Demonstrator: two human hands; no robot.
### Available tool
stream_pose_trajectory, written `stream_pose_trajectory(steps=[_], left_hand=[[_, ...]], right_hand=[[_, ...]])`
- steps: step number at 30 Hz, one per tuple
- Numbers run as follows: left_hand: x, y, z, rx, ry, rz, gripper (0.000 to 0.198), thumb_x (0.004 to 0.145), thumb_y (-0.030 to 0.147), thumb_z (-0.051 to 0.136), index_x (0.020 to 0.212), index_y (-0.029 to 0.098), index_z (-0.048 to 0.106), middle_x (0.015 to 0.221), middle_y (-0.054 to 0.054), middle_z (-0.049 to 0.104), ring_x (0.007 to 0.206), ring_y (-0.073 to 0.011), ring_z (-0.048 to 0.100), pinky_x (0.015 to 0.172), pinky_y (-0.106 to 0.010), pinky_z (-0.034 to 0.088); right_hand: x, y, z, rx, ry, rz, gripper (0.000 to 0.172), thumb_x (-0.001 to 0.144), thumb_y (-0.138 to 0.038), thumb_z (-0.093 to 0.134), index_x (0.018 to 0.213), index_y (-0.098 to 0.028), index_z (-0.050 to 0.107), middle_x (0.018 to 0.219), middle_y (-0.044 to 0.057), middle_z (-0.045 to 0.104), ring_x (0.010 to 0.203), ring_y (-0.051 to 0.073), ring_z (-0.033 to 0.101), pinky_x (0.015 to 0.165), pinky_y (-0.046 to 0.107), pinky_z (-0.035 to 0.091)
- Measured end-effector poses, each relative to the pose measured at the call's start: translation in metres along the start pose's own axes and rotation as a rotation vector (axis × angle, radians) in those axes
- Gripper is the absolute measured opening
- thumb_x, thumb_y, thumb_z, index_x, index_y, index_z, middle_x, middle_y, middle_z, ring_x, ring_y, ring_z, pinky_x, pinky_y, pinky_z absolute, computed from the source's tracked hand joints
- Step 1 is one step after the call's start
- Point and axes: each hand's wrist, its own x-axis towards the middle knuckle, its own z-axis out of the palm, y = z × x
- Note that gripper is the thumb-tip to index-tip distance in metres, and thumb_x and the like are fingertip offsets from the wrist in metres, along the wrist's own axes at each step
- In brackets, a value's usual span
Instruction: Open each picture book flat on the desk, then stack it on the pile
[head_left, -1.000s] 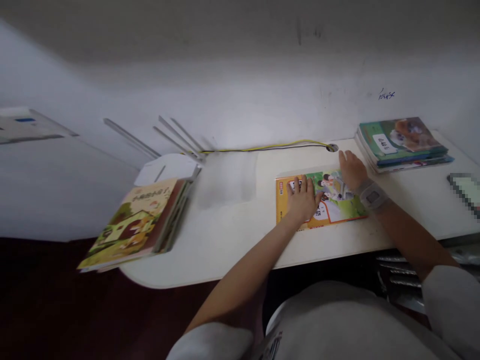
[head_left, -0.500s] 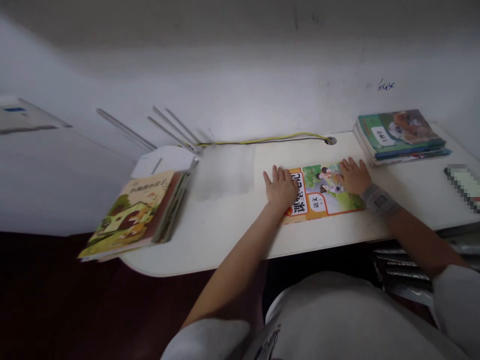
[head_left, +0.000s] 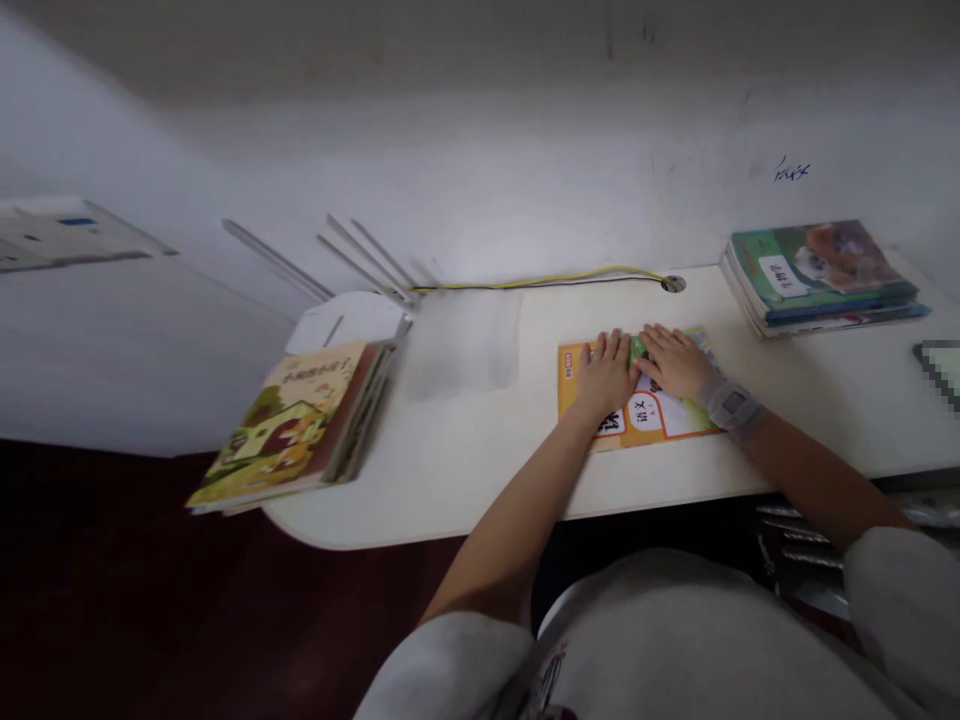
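An orange-edged book [head_left: 574, 400] with a picture cover and large Chinese characters lies closed on the white desk [head_left: 465, 450] before me. My left hand [head_left: 607, 372] rests flat on its cover, left of the middle. Right beside it, my right hand [head_left: 675, 362] lies flat on the upper right part of the cover, wearing a grey wristband with a square face. The thumbs of both hands are close together. Fingers are stretched out on both hands, and they hide much of the cover picture.
At the left stands a stack of picture books [head_left: 292, 430] overhanging the desk edge, before a white router [head_left: 349, 318] with raised antennas. Another book stack [head_left: 821, 270] sits at the back right. A yellow cable [head_left: 555, 277] runs along the wall into a desk hole [head_left: 675, 284].
Both hands have slid inward over the cover, from its two ends to near its middle. The view has shifted slightly left, so the surroundings appear further right.
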Motion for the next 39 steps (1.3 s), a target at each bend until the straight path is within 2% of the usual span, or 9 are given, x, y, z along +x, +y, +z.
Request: stream_pose_trajectory(steps=[6, 11, 15, 18, 21, 25, 27, 32, 39], left_hand=[[-0.011, -0.054, -0.006, -0.019, 0.009, -0.233, 0.065, 0.096, 0.048, 0.018, 0.147, 0.009, 0.028, 0.155, -0.015, 0.027, 0.143, -0.0292, 0.023, 0.113, -0.051, 0.022], [-0.023, -0.064, -0.005, -0.059, 0.121, -0.379, 0.064, 0.094, 0.048, 0.030, 0.137, 0.003, 0.042, 0.148, -0.023, 0.037, 0.141, -0.0324, 0.028, 0.113, -0.049, 0.022], [-0.026, -0.069, -0.006, -0.435, 0.273, -0.371, 0.036, 0.090, 0.034, 0.045, 0.116, 0.014, 0.059, 0.141, -0.017, 0.049, 0.138, -0.0305, 0.033, 0.113, -0.051, 0.020], [-0.025, -0.076, -0.009, -0.624, 0.342, -0.386, 0.030, 0.089, 0.032, 0.046, 0.110, 0.016, 0.061, 0.129, -0.015, 0.059, 0.128, -0.0278, 0.047, 0.107, -0.047, 0.033], [-0.022, -0.080, -0.016, -0.775, 0.378, -0.396, 0.042, 0.088, 0.037, 0.046, 0.123, 0.015, 0.054, 0.102, -0.010, 0.069, 0.097, -0.0216, 0.065, 0.086, -0.037, 0.050], [-0.016, -0.083, -0.028, -1.340, 0.348, -0.326, 0.081, 0.072, 0.035, 0.067, 0.144, 0.019, 0.033, 0.068, 0.006, 0.060, 0.063, -0.0131, 0.062, 0.068, -0.028, 0.051], [-0.014, -0.086, -0.032, -1.476, 0.293, -0.276, 0.079, 0.064, 0.034, 0.074, 0.136, 0.017, 0.045, 0.067, 0.006, 0.061, 0.062, -0.0124, 0.061, 0.068, -0.028, 0.051], [-0.013, -0.091, -0.035, -1.446, 0.295, -0.246, 0.030, 0.061, 0.038, 0.075, 0.079, 0.014, 0.068, 0.075, -0.002, 0.069, 0.066, -0.0145, 0.061, 0.067, -0.028, 0.049], [-0.023, -0.084, -0.039, -1.362, 0.420, -0.289, 0.027, 0.065, 0.040, 0.073, 0.075, 0.016, 0.068, 0.070, 0.000, 0.067, 0.064, -0.0130, 0.057, 0.066, -0.026, 0.046]], right_hand=[[-0.010, 0.040, -0.002, -0.101, 0.032, 0.032, 0.059, 0.096, -0.047, 0.032, 0.137, -0.006, 0.044, 0.144, 0.019, 0.044, 0.134, 0.031, 0.037, 0.105, 0.046, 0.028], [-0.013, 0.047, 0.003, -0.109, 0.042, 0.030, 0.057, 0.095, -0.044, 0.035, 0.136, -0.005, 0.044, 0.142, 0.018, 0.047, 0.132, 0.031, 0.039, 0.103, 0.044, 0.031], [-0.014, 0.044, 0.004, -0.079, 0.086, 0.067, 0.054, 0.094, -0.043, 0.038, 0.134, -0.008, 0.047, 0.140, 0.017, 0.050, 0.130, 0.030, 0.042, 0.102, 0.045, 0.032], [-0.014, 0.043, 0.003, -0.051, 0.123, 0.103, 0.049, 0.094, -0.040, 0.038, 0.131, -0.010, 0.049, 0.137, 0.017, 0.053, 0.129, 0.030, 0.043, 0.102, 0.048, 0.030], [-0.013, 0.044, 0.000, -0.035, 0.152, 0.095, 0.046, 0.095, -0.039, 0.038, 0.129, -0.012, 0.051, 0.133, 0.017, 0.056, 0.128, 0.030, 0.044, 0.102, 0.051, 0.028], [-0.010, 0.047, -0.003, -0.030, 0.165, 0.059, 0.042, 0.094, -0.037, 0.040, 0.126, -0.015, 0.054, 0.128, 0.016, 0.060, 0.125, 0.029, 0.047, 0.102, 0.051, 0.026], [-0.009, 0.049, -0.005, -0.005, 0.178, 0.049, 0.040, 0.093, -0.036, 0.041, 0.124, -0.015, 0.056, 0.125, 0.015, 0.061, 0.121, 0.028, 0.049, 0.103, 0.050, 0.026], [-0.006, 0.052, -0.016, 0.108, 0.245, 0.004, 0.038, 0.092, -0.038, 0.043, 0.117, -0.015, 0.059, 0.115, 0.013, 0.065, 0.110, 0.026, 0.055, 0.105, 0.046, 0.027], [-0.012, 0.071, -0.048, 0.408, 0.177, 0.040, 0.031, 0.086, -0.039, 0.047, 0.098, -0.017, 0.065, 0.092, 0.009, 0.068, 0.084, 0.022, 0.060, 0.078, 0.034, 0.045]])
